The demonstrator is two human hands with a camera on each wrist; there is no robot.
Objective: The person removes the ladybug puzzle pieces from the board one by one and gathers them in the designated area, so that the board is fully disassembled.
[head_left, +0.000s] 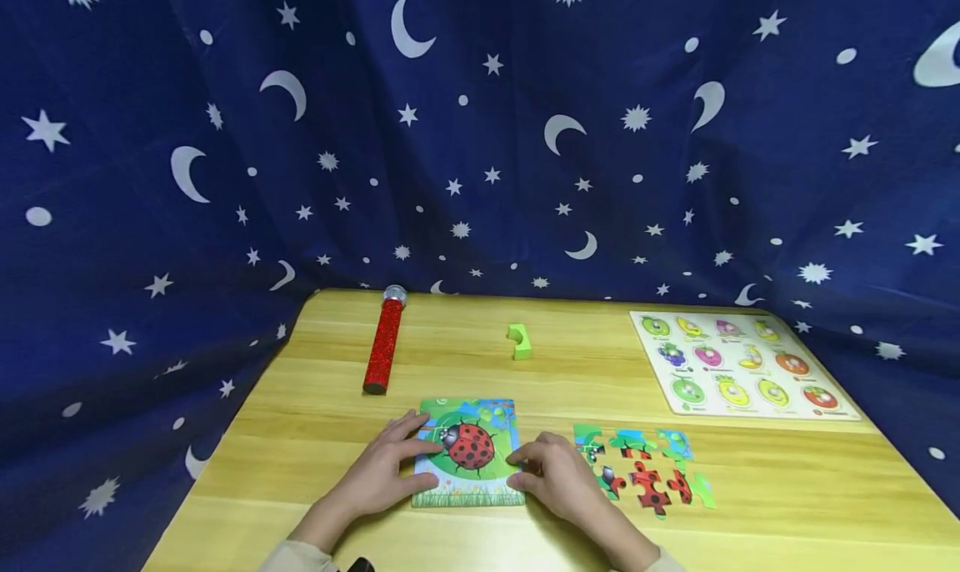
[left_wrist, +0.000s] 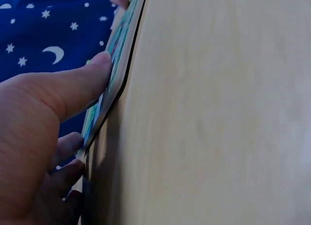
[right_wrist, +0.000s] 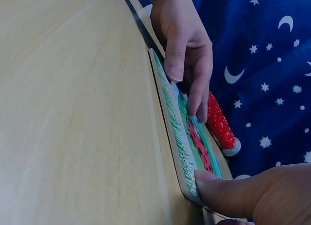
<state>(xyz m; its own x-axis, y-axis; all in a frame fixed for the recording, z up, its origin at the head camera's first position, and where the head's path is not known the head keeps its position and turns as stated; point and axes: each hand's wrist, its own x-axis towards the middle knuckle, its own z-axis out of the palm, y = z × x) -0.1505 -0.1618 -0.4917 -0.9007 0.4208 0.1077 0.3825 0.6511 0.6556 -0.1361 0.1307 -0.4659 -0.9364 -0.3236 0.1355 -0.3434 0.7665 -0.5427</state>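
A square ladybug picture board [head_left: 470,447] lies on the table between both hands. My left hand [head_left: 386,465] rests on its left side, thumb and fingers spread over the edge and face. My right hand [head_left: 558,477] touches the right edge with thumb and fingertips. In the left wrist view the left hand [left_wrist: 34,123] has its thumb on the board's rim [left_wrist: 121,64]. The right wrist view shows the right thumb of my right hand [right_wrist: 262,196] on a near corner of the board [right_wrist: 180,132], with the left hand [right_wrist: 187,50] at the far end.
Loose ladybug puzzle pieces [head_left: 648,486] lie right of my right hand. A red glittery microphone [head_left: 383,347] is at the back left, a small green block [head_left: 521,343] at the back middle, and a fruit picture board [head_left: 738,368] at the back right. A starry blue curtain [head_left: 480,138] hangs behind.
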